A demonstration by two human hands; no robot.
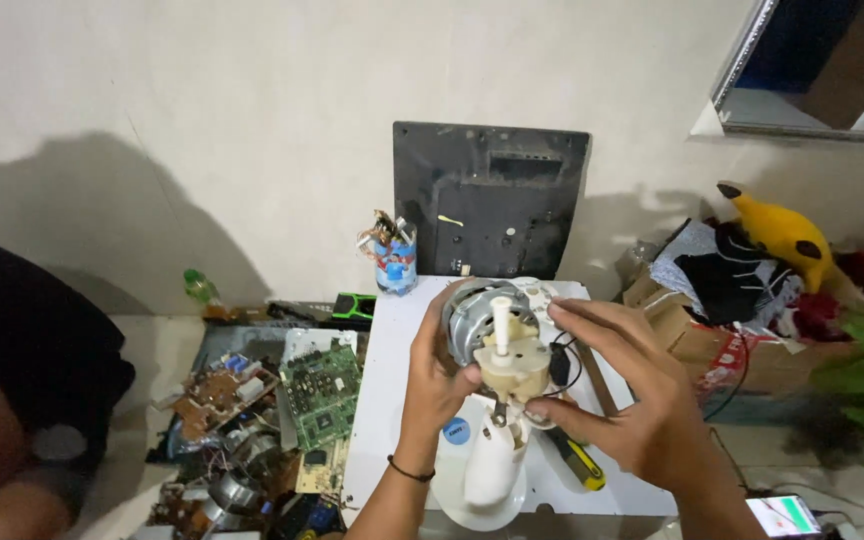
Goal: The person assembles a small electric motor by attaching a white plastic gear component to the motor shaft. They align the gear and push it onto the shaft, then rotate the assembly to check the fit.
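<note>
My left hand [435, 372] grips the left side of a fan motor [474, 322], a round metal body with a cream plastic gearbox [512, 368] and a white upright shaft on top. My right hand [620, 390] holds the motor's right side, thumb under the gearbox and fingers over the top. The motor sits over a white fan neck and round base [489, 478] on a white table [397, 400]. Black wires loop out by my right palm.
A yellow-handled screwdriver [582, 462] lies on the table under my right hand. A black panel [490, 198] leans on the wall behind, beside a cup of small parts [393, 258]. Circuit boards [322, 392] and scrap lie left. Cardboard boxes, clothes and a yellow plush toy [777, 232] sit right.
</note>
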